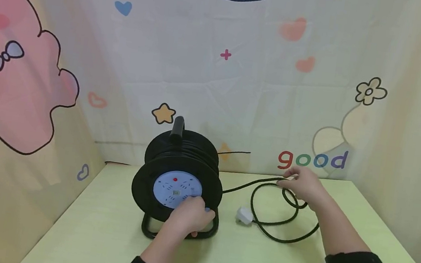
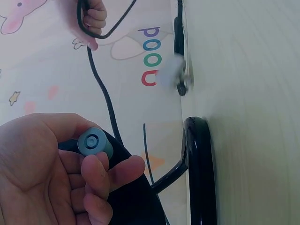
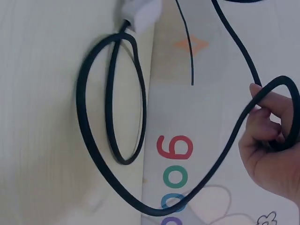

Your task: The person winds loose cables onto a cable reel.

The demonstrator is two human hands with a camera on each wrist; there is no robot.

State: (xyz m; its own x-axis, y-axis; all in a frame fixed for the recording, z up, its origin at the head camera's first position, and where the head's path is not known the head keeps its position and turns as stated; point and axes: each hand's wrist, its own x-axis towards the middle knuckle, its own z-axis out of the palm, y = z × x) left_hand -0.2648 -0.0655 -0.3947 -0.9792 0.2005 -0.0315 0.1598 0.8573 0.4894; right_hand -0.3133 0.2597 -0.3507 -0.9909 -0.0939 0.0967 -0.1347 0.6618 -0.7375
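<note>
Left hand [image 1: 191,215] on the knob [image 2: 92,141], right hand [image 1: 303,185] on the cable [image 3: 82,103]!
And here we have the reel [image 1: 177,189], upright on its stand [image 1: 145,226] on the table [image 1: 100,228], face towards us. Our left fingers curl in and pinch the knob at its lower right; our right thumb and fingers close on the cable, raised just beyond the plug [image 1: 245,216] and its loose loops. We judge the reel the heavy one, stiff and bulky, best lifted by the top handle [image 1: 177,130]. The knob looks smooth, perhaps slippery, so we want a light but sure pinch. The cable looks bendy yet springy, apt to kink, and we'd hold it between thumb and fingers, never tugging on the plug.
</note>
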